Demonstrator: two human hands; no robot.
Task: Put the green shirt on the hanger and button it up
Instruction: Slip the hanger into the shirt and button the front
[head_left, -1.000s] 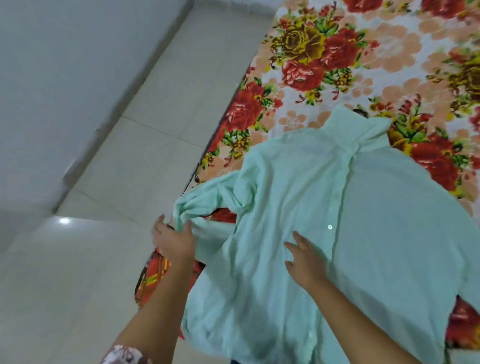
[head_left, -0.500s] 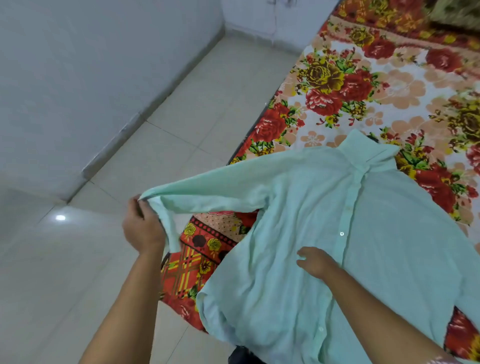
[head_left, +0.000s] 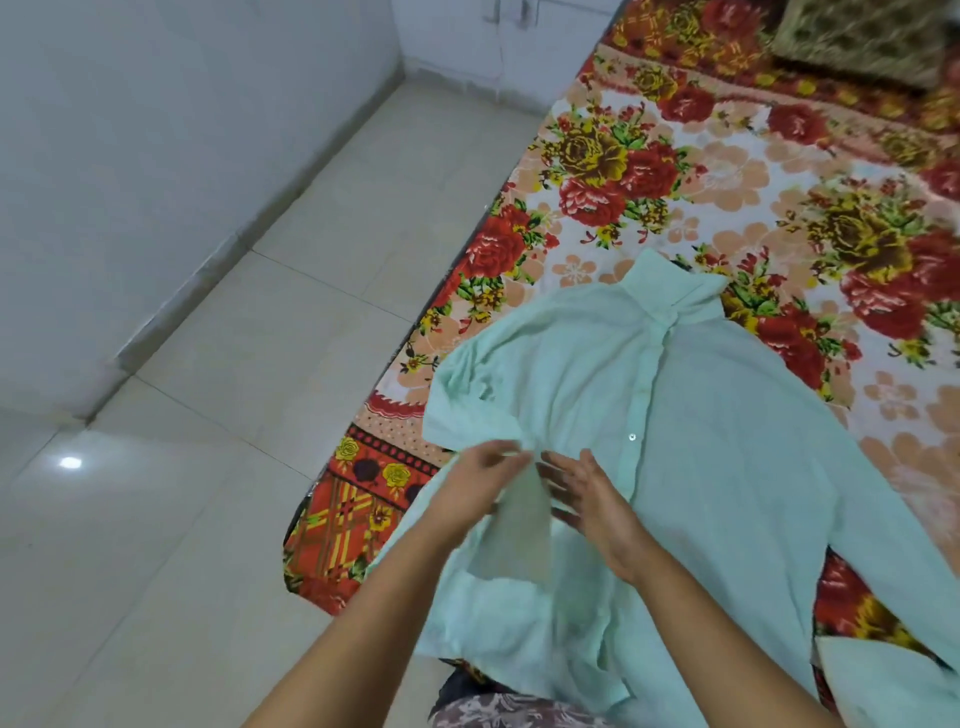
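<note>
Since half a second ago, the left hand (head_left: 480, 480) has swung the sleeve (head_left: 470, 400) in from where it was stretched out over the floor and folded it across the front of the green shirt (head_left: 727, 467), meeting the right hand (head_left: 592, 499) near the middle of the chest. That left grip is pinched on the cuff end of the sleeve, though motion blur hides the fingertips; the right grip is apart, fingers spread and hovering just beside the cloth without clamping anything. The shirt lies front-up on the flowered bed cover (head_left: 727, 171), collar (head_left: 670, 283) pointing away, its button strip (head_left: 641, 395) running down the middle and looking closed, at least along the upper part, with one button catching the light. No hanger can be seen outside the shirt, so I cannot tell whether one is inside. Folding the sleeve inward looks like tidying, which suggests the hanging and buttoning may be largely finished.
</note>
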